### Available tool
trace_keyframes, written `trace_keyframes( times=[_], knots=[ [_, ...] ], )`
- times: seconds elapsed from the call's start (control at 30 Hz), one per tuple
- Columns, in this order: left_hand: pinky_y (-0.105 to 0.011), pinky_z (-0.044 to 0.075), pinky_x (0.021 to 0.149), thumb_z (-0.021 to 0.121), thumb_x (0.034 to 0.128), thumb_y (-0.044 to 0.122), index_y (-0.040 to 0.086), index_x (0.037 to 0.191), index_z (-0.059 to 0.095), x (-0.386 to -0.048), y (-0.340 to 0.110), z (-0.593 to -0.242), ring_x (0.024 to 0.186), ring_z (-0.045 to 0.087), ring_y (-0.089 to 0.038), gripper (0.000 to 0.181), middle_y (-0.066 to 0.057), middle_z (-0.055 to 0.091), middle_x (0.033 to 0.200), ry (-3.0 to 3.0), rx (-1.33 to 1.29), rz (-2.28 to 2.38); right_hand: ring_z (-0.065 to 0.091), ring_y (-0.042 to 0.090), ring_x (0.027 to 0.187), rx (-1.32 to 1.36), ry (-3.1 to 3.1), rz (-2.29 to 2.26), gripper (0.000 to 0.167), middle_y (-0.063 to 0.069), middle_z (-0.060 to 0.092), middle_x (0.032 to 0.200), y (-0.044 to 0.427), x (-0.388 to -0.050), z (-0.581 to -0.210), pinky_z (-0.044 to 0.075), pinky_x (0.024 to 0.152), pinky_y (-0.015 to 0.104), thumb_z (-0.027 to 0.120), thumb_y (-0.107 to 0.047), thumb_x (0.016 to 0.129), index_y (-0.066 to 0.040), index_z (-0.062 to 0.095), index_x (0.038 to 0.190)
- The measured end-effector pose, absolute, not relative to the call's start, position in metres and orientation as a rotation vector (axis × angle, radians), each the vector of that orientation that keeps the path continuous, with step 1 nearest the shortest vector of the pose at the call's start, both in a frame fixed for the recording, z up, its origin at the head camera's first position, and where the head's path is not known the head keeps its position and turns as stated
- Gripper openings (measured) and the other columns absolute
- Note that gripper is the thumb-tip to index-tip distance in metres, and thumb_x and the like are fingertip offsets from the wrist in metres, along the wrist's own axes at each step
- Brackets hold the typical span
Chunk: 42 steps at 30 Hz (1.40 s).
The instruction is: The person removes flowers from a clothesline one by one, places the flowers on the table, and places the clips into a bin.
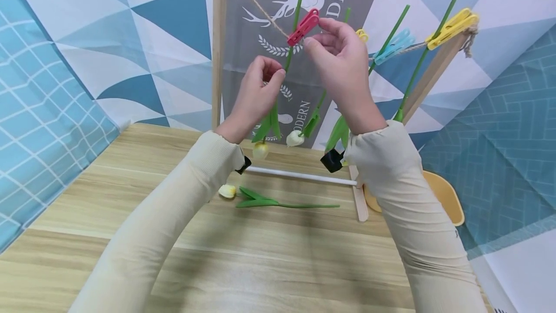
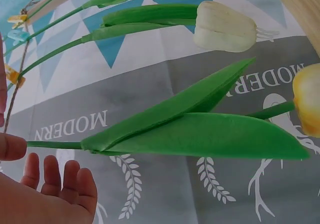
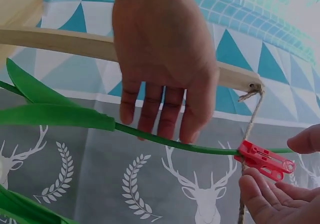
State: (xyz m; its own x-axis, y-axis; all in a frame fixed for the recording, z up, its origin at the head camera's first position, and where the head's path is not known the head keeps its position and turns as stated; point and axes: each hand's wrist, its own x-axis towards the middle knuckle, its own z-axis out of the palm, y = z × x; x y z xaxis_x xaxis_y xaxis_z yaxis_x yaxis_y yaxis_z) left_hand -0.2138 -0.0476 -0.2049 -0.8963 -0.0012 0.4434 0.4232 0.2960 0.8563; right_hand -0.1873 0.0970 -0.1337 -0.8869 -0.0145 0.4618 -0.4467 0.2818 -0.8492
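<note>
**On the rope (image 1: 254, 1): left hand (image 1: 258, 93) pinches a tulip (image 2: 195, 134), red peg (image 1: 304, 27) clips it, right hand (image 1: 340, 62) loose round the peg**

Risks, left to right:
- Left: thumb and finger pinch the stem below the peg; other fingers free. Tulip hangs head down. Stem's thin, so a downward tug could slide it out of the peg. Yanking could also swing the rope and shake its neighbours.
- Middle: peg sits tilted, its nose across rope and stem. Bite looks shallow to me; an accidental squeeze on the handles could drop the tulip.
- Right: thumb and fingers spread about the handles, not pinching. Can't tell if a fingertip touches. Pulling back carelessly could snag the next stems; my wrist is right in front of them.

Around, left to right:
- Left post (image 1: 218, 47), rope tied at its top.
- Loose tulip (image 1: 260, 202) flat on the table (image 1: 243, 250), near a white bar (image 1: 299, 175).
- White tulip (image 1: 295, 138) hanging between my wrists.
- Inner yellow peg (image 1: 362, 35): my hand hides most of it, can't check its bite.
- Blue peg (image 1: 394, 47), then outer yellow peg (image 1: 452, 28) by the right post (image 1: 434, 76), each on a stem.
- Orange basin (image 1: 445, 197), partly behind my right sleeve (image 1: 404, 206).
</note>
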Motion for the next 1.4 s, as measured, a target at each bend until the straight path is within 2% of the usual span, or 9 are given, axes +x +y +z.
trace_keyframes(
  times=[0.43, 0.7, 0.83, 1.03, 1.17, 1.4],
  knots=[
    [-0.02, 0.038, 0.075, 0.047, 0.0966, 0.023, 0.008, 0.114, 0.046, -0.223, -0.039, -0.202, 0.088, 0.045, -0.013, 0.023, 0.0, 0.047, 0.096, -2.24, -0.452, -1.687, 0.062, 0.016, 0.1, 0.378, -2.257, 1.804, 0.052, 0.009, 0.06, 0.123, 0.1, -0.196, -0.115, 0.048, 0.092, 0.023, 0.059, -0.017, 0.089, -0.014, 0.043, 0.139],
    [-0.023, 0.039, 0.072, 0.04, 0.0993, 0.025, 0.009, 0.109, 0.046, -0.224, -0.034, -0.199, 0.085, 0.047, -0.018, 0.019, -0.002, 0.047, 0.089, -2.179, -0.528, -1.79, 0.063, 0.015, 0.093, 0.402, -2.294, 1.733, 0.045, 0.009, 0.063, 0.116, 0.097, -0.199, -0.108, 0.05, 0.088, 0.022, 0.058, -0.016, 0.09, -0.011, 0.049, 0.134],
    [-0.026, 0.041, 0.07, 0.035, 0.1009, 0.022, 0.006, 0.107, 0.047, -0.225, -0.031, -0.198, 0.076, 0.048, -0.022, 0.021, -0.006, 0.048, 0.083, -2.096, -0.576, -1.892, 0.062, 0.014, 0.086, 0.392, -2.291, 1.741, 0.041, 0.007, 0.064, 0.11, 0.098, -0.201, -0.105, 0.051, 0.086, 0.022, 0.058, -0.015, 0.09, -0.009, 0.053, 0.131],
    [-0.024, 0.033, 0.059, 0.029, 0.1018, 0.021, 0.003, 0.109, 0.05, -0.225, -0.031, -0.198, 0.062, 0.038, -0.016, 0.029, -0.003, 0.04, 0.071, -2.126, -0.617, -1.848, 0.062, 0.013, 0.082, 0.408, -2.29, 1.753, 0.039, 0.006, 0.064, 0.106, 0.099, -0.203, -0.102, 0.051, 0.086, 0.023, 0.06, -0.016, 0.09, -0.007, 0.055, 0.127],
    [-0.024, 0.03, 0.06, 0.028, 0.1022, 0.024, 0.005, 0.11, 0.051, -0.224, -0.032, -0.197, 0.065, 0.035, -0.014, 0.032, -0.001, 0.036, 0.072, -2.199, -0.601, -1.781, 0.063, 0.012, 0.083, 0.427, -2.324, 1.706, 0.038, 0.007, 0.065, 0.106, 0.099, -0.203, -0.1, 0.051, 0.085, 0.022, 0.061, -0.017, 0.09, -0.006, 0.057, 0.126],
    [-0.025, 0.032, 0.071, 0.026, 0.1029, 0.025, 0.005, 0.106, 0.048, -0.223, -0.033, -0.196, 0.076, 0.036, -0.015, 0.03, -0.002, 0.034, 0.08, -2.288, -0.583, -1.662, 0.064, 0.013, 0.085, 0.468, -2.379, 1.612, 0.037, 0.006, 0.066, 0.101, 0.107, -0.204, -0.095, 0.051, 0.085, 0.021, 0.066, -0.018, 0.086, -0.003, 0.061, 0.12]
  ],
)
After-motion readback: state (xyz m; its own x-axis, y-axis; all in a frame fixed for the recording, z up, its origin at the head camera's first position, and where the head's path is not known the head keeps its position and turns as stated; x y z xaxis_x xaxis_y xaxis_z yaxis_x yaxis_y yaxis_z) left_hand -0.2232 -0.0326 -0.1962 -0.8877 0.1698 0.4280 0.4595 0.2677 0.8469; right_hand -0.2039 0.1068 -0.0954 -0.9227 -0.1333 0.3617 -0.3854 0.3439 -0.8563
